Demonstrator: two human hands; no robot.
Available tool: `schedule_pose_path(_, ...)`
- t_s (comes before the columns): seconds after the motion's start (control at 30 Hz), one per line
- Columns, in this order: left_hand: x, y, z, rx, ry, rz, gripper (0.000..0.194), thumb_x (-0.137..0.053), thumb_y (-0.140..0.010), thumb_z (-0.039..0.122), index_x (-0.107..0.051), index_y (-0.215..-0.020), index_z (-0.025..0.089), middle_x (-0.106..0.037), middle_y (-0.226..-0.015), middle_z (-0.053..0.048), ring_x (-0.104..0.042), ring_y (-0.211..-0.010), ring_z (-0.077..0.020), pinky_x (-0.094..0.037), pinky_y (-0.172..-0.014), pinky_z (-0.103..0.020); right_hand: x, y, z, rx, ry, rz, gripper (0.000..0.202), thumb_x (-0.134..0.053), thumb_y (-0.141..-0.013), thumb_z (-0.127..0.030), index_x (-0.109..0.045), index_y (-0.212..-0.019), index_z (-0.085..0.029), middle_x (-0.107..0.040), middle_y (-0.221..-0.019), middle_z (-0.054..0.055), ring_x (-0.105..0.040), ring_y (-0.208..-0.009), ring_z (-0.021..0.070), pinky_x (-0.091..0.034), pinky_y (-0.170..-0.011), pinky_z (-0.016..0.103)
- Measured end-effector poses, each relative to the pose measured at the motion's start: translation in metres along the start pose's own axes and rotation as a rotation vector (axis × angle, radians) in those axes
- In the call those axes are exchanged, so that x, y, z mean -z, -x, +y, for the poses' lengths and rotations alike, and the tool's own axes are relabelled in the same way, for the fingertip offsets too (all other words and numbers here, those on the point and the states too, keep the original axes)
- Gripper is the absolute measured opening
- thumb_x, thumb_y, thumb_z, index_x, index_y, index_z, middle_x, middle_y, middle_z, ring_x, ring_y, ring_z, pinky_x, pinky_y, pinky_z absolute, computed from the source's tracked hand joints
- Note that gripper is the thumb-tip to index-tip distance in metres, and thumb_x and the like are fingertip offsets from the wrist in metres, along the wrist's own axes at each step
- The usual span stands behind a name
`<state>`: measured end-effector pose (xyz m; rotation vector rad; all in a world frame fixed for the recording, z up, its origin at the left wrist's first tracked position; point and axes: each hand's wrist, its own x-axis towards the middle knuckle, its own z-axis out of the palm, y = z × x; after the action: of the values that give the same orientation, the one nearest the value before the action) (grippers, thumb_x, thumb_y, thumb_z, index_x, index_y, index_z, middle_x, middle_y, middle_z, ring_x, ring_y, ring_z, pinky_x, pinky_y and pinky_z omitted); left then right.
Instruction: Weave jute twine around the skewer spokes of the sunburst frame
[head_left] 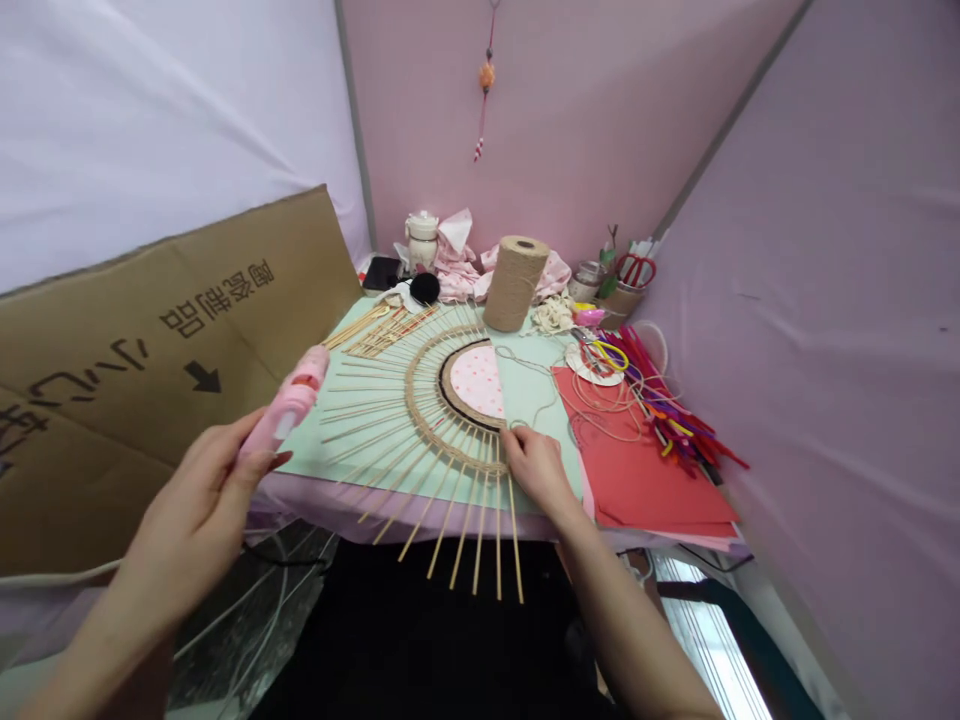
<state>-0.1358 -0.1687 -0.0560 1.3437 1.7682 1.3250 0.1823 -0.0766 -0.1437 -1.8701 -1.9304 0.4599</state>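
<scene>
A half-round fan of thin wooden sticks (420,525) lies on the pale green sheet (532,365), some stick ends reaching past the table's front edge. Twine bands (415,405) curve across the sticks around a pink dotted half disc (478,382) with a dark rim. My left hand (217,490) is wrapped round a pink glue gun (289,405), held up to the left of the fan. My right hand (534,462) has its fingers closed at the fan's lower right corner, by the twine band; a strand of twine lies beside it.
A tall twine spool (516,283) stands behind the fan. Red sheets (645,470), pipe cleaners (686,425) and yellow-handled scissors (609,354) lie at the right. Loose sticks (390,332) rest at the back left. A cardboard panel (247,330) stands at the left.
</scene>
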Motion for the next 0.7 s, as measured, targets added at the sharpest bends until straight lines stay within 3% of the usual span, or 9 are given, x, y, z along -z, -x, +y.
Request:
schedule_pose_path(0.1, -0.023, 0.002, 0.007, 0.217, 0.437, -0.093, 0.051, -0.079, -0.068, 0.053, -0.069, -0.109, 0.025, -0.067, -0.116, -0.002, -0.063, -0.102, -0.0192, -0.057, -0.089, -0.025, 0.010, -0.002, -0.002, 0.118, 0.039, -0.119, 0.040, -0.040, -0.100, -0.034, -0.058, -0.067, -0.020, -0.067, -0.069, 0.005, -0.060, -0.071, 0.0186, -0.033, -0.072, 0.029)
schedule_pose_path(0.17, -0.037, 0.002, 0.010, 0.356, 0.638, -0.133, 0.048, -0.086, -0.061, 0.043, -0.071, -0.101, 0.020, -0.070, -0.106, -0.005, -0.064, -0.096, -0.0192, -0.060, -0.084, -0.027, 0.020, -0.002, 0.008, 0.233, 0.008, -0.203, 0.035, -0.043, -0.101, -0.033, -0.062, -0.075, -0.020, -0.069, -0.076, 0.004, -0.062, -0.077, 0.0183, -0.034, -0.077, 0.029)
schedule_pose_path(0.27, -0.051, 0.001, 0.016, 0.526, 0.738, -0.168, 0.033, -0.080, -0.067, 0.027, -0.070, -0.097, 0.015, -0.070, -0.095, -0.008, -0.066, -0.091, -0.0201, -0.063, -0.075, -0.029, 0.034, 0.004, 0.031, 0.368, -0.063, -0.260, 0.020, -0.055, -0.096, -0.034, -0.065, -0.087, -0.020, -0.071, -0.084, 0.003, -0.062, -0.084, 0.0183, -0.035, -0.088, 0.033)
schedule_pose_path(0.4, -0.066, 0.007, 0.021, 0.727, 0.712, -0.293, 0.031, -0.067, -0.071, 0.019, -0.067, -0.103, 0.016, -0.069, -0.097, -0.009, -0.067, -0.090, -0.0196, -0.062, -0.075, -0.029, 0.037, 0.022, 0.055, 0.488, -0.138, -0.202, 0.013, -0.057, -0.095, -0.029, -0.064, -0.088, -0.021, -0.069, -0.086, 0.003, -0.062, -0.084, 0.0174, -0.032, -0.100, 0.041)
schedule_pose_path(0.5, -0.079, 0.012, 0.020, 0.674, 0.646, -0.443, 0.019, -0.063, -0.078, 0.032, -0.063, -0.091, 0.017, -0.060, -0.075, -0.002, -0.060, -0.071, -0.0135, -0.058, -0.071, -0.026, 0.033, 0.036, 0.062, 0.549, -0.176, -0.142, 0.013, -0.055, -0.096, -0.025, -0.063, -0.087, -0.021, -0.067, -0.086, 0.003, -0.061, -0.087, 0.0179, -0.032, -0.102, 0.043)
schedule_pose_path(0.6, -0.090, 0.012, 0.017, 0.446, 0.427, -0.561, 0.033, -0.060, -0.082, 0.051, -0.056, -0.080, 0.018, -0.049, -0.064, 0.002, -0.048, -0.059, -0.0106, -0.047, -0.058, -0.023, 0.028, 0.043, 0.065, 0.585, -0.197, -0.085, 0.010, -0.055, -0.095, -0.024, -0.063, -0.088, -0.022, -0.066, -0.088, 0.004, -0.060, -0.090, 0.0191, -0.034, -0.100, 0.044)
schedule_pose_path(0.7, -0.097, 0.008, 0.015, 0.261, 0.116, -0.626, 0.046, -0.059, -0.078, 0.062, -0.054, -0.074, 0.017, -0.052, -0.063, 0.002, -0.043, -0.056, -0.0107, -0.036, -0.052, -0.023, 0.024, 0.044, 0.066, 0.600, -0.228, -0.039, 0.009, -0.056, -0.094, -0.023, -0.062, -0.088, -0.022, -0.065, -0.089, 0.004, -0.060, -0.090, 0.0197, -0.036, -0.098, 0.044)
